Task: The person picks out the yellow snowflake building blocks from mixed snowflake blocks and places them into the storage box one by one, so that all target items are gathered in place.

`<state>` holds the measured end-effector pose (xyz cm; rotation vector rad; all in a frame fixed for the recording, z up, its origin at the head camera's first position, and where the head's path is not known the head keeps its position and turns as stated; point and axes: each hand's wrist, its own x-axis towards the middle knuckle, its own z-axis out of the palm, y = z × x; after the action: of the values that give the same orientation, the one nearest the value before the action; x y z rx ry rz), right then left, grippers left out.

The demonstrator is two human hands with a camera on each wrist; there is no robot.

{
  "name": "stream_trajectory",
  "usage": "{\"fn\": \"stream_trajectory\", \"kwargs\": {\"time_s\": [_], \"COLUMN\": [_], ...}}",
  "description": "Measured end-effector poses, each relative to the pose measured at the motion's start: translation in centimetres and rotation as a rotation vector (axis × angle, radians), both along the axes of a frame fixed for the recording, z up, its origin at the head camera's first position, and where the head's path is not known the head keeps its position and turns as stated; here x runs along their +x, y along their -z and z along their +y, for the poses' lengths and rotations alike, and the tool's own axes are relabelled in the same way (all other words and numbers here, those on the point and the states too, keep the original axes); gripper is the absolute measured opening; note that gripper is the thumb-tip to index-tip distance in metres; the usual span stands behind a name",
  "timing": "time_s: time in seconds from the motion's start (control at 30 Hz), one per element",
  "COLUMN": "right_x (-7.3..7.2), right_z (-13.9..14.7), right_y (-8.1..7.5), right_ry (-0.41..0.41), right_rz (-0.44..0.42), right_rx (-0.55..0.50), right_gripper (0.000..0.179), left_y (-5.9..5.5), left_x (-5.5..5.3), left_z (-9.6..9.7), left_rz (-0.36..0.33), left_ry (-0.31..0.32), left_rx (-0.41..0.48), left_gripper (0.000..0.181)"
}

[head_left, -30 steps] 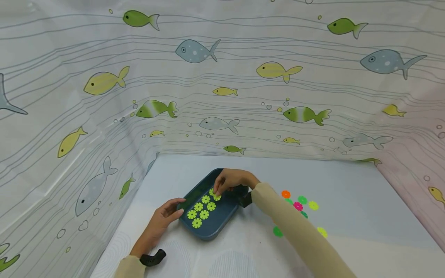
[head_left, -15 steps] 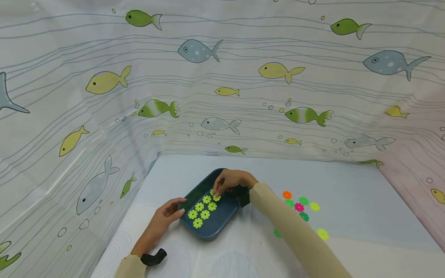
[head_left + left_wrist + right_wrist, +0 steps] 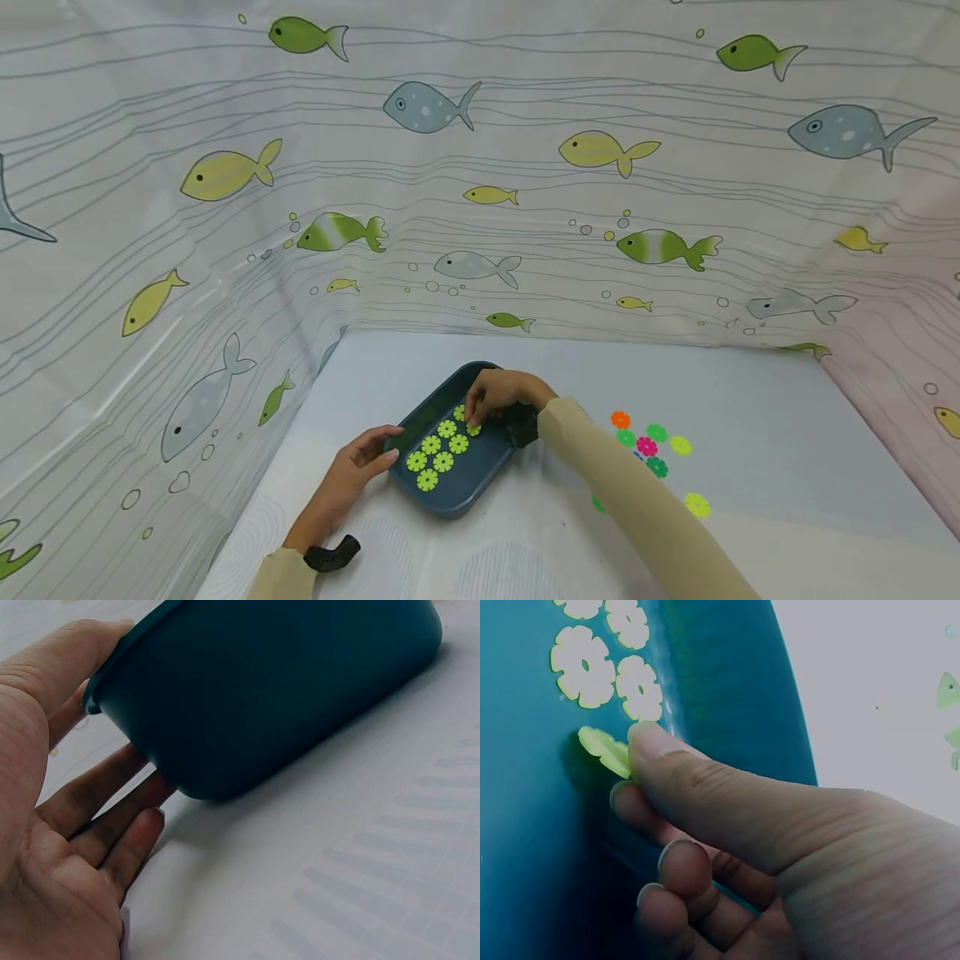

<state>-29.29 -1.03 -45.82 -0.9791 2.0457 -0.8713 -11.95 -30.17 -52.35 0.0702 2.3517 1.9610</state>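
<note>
A dark blue rectangular tray (image 3: 483, 467) with rounded corners lies at a slant on the table in the head view. My left hand (image 3: 356, 467) grips its near left end; in the left wrist view the thumb is at the rim and the fingers reach to the outer wall (image 3: 262, 690). Inside the tray, my right hand (image 3: 501, 392) pinches a yellow-green notched plastic disc (image 3: 604, 750) between thumb and forefinger, tilted above the tray floor. Several like discs (image 3: 443, 462) lie flat in two rows, one (image 3: 583, 667) close to the pinched disc. The right forefinger is partly hidden.
Right of the tray lie several loose notched discs: orange (image 3: 620, 420), pink (image 3: 647, 447), greens (image 3: 657, 467) and yellows (image 3: 697, 505). The right sleeve (image 3: 637, 492) passes in front of some. A fish-patterned sheet (image 3: 525, 250) walls the table's back and sides.
My right hand has shifted slightly right inside the tray, still pinching the disc. The left hand and tray keep their place; the head view moves slightly.
</note>
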Motion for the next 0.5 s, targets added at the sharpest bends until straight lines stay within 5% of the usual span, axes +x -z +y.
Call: {"fn": "stream_trajectory", "kwargs": {"time_s": [0.5], "right_x": [-0.01], "right_z": [-0.16], "right_y": [0.38], "right_ry": [0.011], "right_rz": [0.060], "right_rx": [0.025], "right_gripper": [0.007], "left_y": [-0.18], "left_x": [0.15], "left_z": [0.01], "left_rz": [-0.002], "left_ry": [0.004], "left_rx": [0.022], "left_gripper": [0.045]}}
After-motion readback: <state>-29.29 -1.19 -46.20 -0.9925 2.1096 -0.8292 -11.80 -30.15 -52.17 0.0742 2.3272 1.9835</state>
